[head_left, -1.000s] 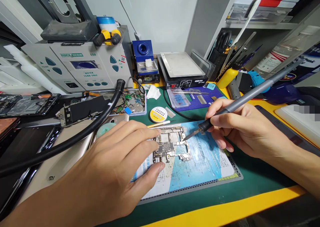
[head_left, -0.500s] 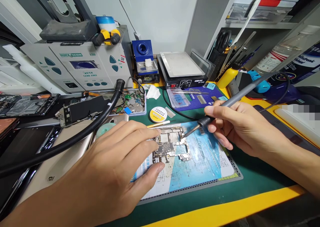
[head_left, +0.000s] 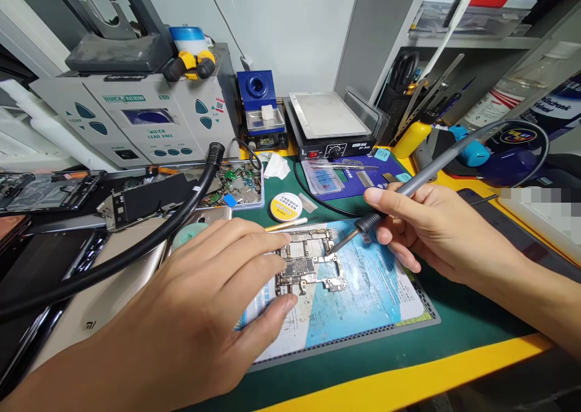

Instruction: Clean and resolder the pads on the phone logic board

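A phone circuit board (head_left: 300, 268) lies on a blue and white work mat (head_left: 358, 303). My left hand (head_left: 213, 291) comes in from the lower left, its fingertips at the board's left edge and its thumb at the lower corner, gripping it. My right hand (head_left: 422, 227) holds a soldering iron (head_left: 422, 173) like a pen. The iron's metal tip slants down to the upper right part of the board and seems to touch it. My left fingers cover part of the board's left edge.
Behind the mat are a round yellow-white tin (head_left: 285, 207), a thin gold tool (head_left: 290, 223) and a hot plate (head_left: 331, 118). A grey rework station (head_left: 149, 115) stands at the back left, its black hose (head_left: 181, 218) crossing over phones. Bottles and a yellow container (head_left: 412, 138) stand at right.
The iron tip has shifted very slightly on the board, and its cable now bows out farther to the right. My left hand still grips the board; the whole view has moved a little.
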A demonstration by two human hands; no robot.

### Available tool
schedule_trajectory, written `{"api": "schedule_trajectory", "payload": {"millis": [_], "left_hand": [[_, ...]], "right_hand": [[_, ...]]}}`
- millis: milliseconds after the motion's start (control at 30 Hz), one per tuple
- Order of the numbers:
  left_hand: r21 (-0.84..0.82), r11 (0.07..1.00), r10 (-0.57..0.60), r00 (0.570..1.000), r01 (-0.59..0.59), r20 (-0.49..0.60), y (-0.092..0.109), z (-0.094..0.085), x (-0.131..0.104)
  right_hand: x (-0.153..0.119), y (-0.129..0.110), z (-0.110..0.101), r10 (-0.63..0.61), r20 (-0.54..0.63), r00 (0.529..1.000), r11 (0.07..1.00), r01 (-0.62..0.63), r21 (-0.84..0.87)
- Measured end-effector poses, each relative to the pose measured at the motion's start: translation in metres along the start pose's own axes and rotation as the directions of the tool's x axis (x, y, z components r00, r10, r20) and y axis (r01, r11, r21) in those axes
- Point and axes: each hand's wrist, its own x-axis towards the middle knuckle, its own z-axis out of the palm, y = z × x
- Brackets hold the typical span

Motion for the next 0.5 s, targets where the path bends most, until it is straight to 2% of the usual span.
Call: {"api": "schedule_trajectory", "payload": {"millis": [500], "left_hand": [[0.0,1.0,0.003,1.0,-0.003,0.007,-0.0001,0.0003,0.0009]], "right_hand": [[-0.0044,-0.0036,-0.0019,-0.077,0.06,0.995,0.992,0.07,0.107]]}}
